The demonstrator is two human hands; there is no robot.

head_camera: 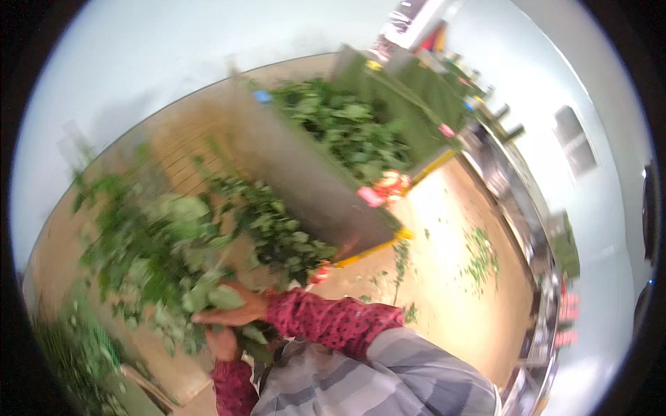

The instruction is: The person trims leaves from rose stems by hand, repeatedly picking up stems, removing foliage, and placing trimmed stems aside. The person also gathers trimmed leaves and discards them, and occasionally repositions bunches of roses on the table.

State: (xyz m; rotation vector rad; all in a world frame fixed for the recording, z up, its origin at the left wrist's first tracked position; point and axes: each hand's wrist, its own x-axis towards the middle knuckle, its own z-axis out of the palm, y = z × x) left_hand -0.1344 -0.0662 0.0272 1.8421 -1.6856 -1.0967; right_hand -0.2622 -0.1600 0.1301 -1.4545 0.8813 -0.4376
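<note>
A large bunch of leafy green stems (171,255) spreads in front of me, up and to the left of my hands. My right hand (242,307) reaches across from the right in a dotted red sleeve, its fingers around the near end of the bunch. Just below it, my left hand (222,344) grips the same stems close to my striped shirt. Leaves hide parts of both hands, and motion blurs the foliage.
Beyond the bunch, greenery fills dark green fabric bins (343,125) with yellow edges and coloured clips. More greenery (286,229) lies beside the nearest bin. Fallen leaves (479,260) are scattered on the tan floor (442,307). Another leafy heap (78,353) is at lower left.
</note>
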